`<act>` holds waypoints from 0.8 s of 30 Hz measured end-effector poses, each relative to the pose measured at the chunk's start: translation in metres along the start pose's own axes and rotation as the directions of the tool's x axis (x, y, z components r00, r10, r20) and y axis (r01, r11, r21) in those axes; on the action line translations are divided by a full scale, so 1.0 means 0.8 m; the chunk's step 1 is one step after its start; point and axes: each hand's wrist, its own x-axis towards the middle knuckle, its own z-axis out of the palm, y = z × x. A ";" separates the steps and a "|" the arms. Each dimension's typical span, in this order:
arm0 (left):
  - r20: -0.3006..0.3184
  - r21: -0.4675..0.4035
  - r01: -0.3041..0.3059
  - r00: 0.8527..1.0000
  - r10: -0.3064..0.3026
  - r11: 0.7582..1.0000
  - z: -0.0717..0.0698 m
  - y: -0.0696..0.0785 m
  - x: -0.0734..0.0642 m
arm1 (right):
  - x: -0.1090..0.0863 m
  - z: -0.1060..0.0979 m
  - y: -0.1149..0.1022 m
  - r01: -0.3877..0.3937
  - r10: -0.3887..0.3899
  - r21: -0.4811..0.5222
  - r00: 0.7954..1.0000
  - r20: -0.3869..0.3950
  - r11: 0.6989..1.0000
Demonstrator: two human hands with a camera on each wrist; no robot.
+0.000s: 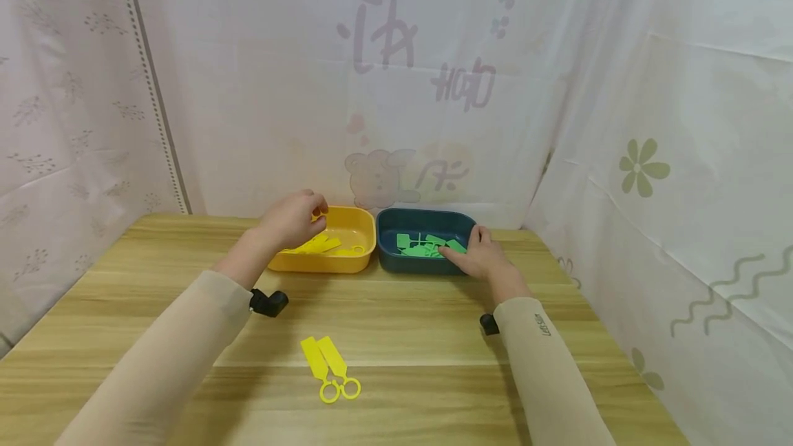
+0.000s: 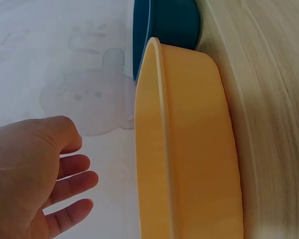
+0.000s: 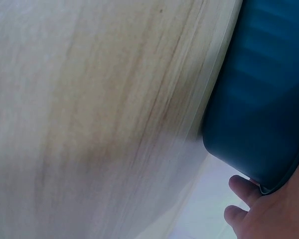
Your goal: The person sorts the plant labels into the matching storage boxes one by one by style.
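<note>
My left hand (image 1: 294,220) hovers over the left side of a yellow plastic bin (image 1: 322,264), its fingers loosely bent and nothing between them. Flat yellow tags (image 1: 319,244) lie inside that bin. In the left wrist view the hand (image 2: 35,174) is apart from the bin's wall (image 2: 199,144). At the right end of a dark blue bin (image 1: 409,265), my right hand (image 1: 483,255) grips the rim, thumb over the inside and fingers around the outer end. Several flat green pieces (image 1: 427,246) lie in it. In the right wrist view the thumb is hidden behind the blue wall (image 3: 259,99).
Two yellow tags with ring ends (image 1: 331,369) lie on the wooden table (image 1: 409,336) nearer to me. The bins stand side by side at the table's back edge, close to a patterned white curtain (image 1: 266,88). More curtain hangs at both sides.
</note>
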 end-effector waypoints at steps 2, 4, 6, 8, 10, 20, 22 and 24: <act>-0.014 -0.002 -0.027 1.000 0.027 1.000 0.000 0.001 -0.005 | 0.000 0.000 0.000 -0.001 0.001 -0.006 1.000 0.002 1.000; -0.028 -0.009 -0.067 0.997 0.066 0.998 0.000 0.003 -0.011 | 0.000 0.000 0.000 -0.004 0.004 0.000 1.000 0.003 1.000; -0.039 -0.021 -0.110 0.993 0.109 0.994 0.001 0.006 -0.018 | -0.001 0.000 0.000 -0.004 0.004 0.010 1.000 0.003 1.000; -0.036 -0.030 -0.156 0.987 0.155 0.987 0.000 0.010 -0.026 | 0.000 0.000 0.000 -0.005 0.005 0.017 1.000 0.000 1.000; -0.018 -0.034 -0.202 0.979 0.202 0.979 0.000 0.016 -0.035 | -0.001 -0.002 -0.001 -0.001 0.001 0.020 1.000 -0.005 1.000; 0.116 0.009 -0.302 0.947 0.299 0.953 -0.002 0.043 -0.066 | 0.000 -0.003 -0.001 0.007 -0.007 0.017 1.000 -0.003 1.000; 0.127 0.014 -0.313 0.943 0.308 0.950 -0.001 0.044 -0.069 | 0.000 -0.003 0.000 0.004 -0.004 0.018 1.000 0.000 1.000; 0.138 0.012 -0.320 0.939 0.315 0.947 0.001 0.043 -0.071 | -0.001 -0.003 -0.001 0.001 -0.002 0.017 1.000 0.002 1.000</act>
